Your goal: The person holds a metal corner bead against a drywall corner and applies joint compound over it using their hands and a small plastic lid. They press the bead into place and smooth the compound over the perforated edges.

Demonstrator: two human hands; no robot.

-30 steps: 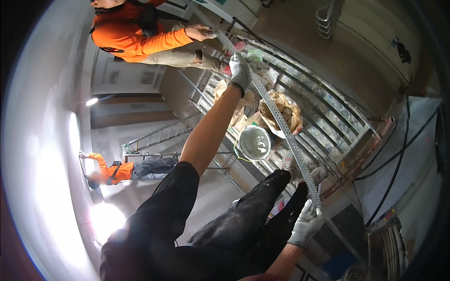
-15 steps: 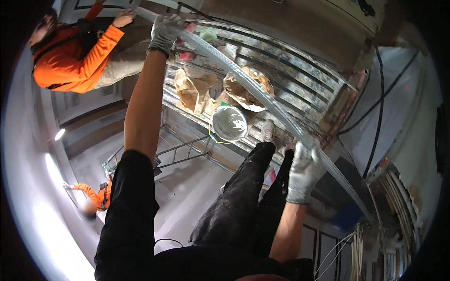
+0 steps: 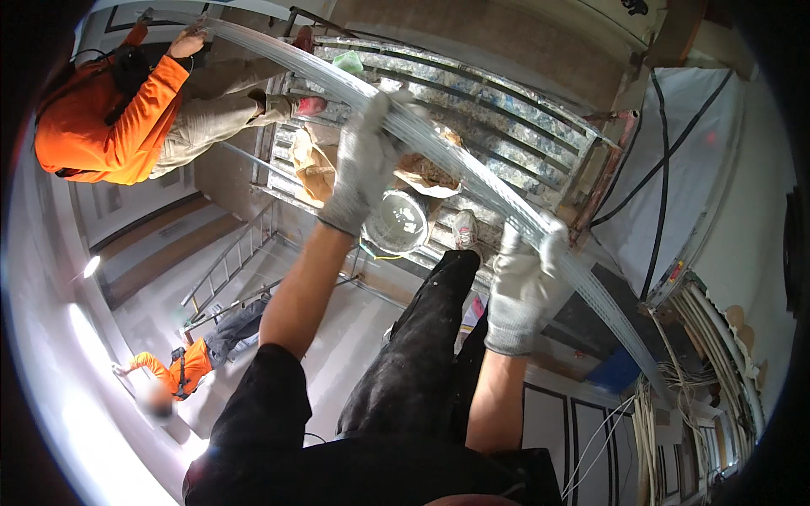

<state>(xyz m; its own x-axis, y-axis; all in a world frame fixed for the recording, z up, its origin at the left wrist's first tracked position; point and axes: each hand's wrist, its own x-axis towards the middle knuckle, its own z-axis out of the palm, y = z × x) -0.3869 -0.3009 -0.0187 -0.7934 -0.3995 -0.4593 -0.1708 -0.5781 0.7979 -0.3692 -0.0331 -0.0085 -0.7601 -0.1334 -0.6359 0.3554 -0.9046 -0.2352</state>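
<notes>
Slatted platform carries a bucket and brown paper in a pale-walled room; gloved left hand and right hand curl around a long silvery strip.

A slatted platform carries a bucket with a wet grey coating inside and crumpled brown paper. Below, a ladder slants near a distant orange-clad worker. A lamp glows at left; black cables cross a white sheet at right.
</notes>
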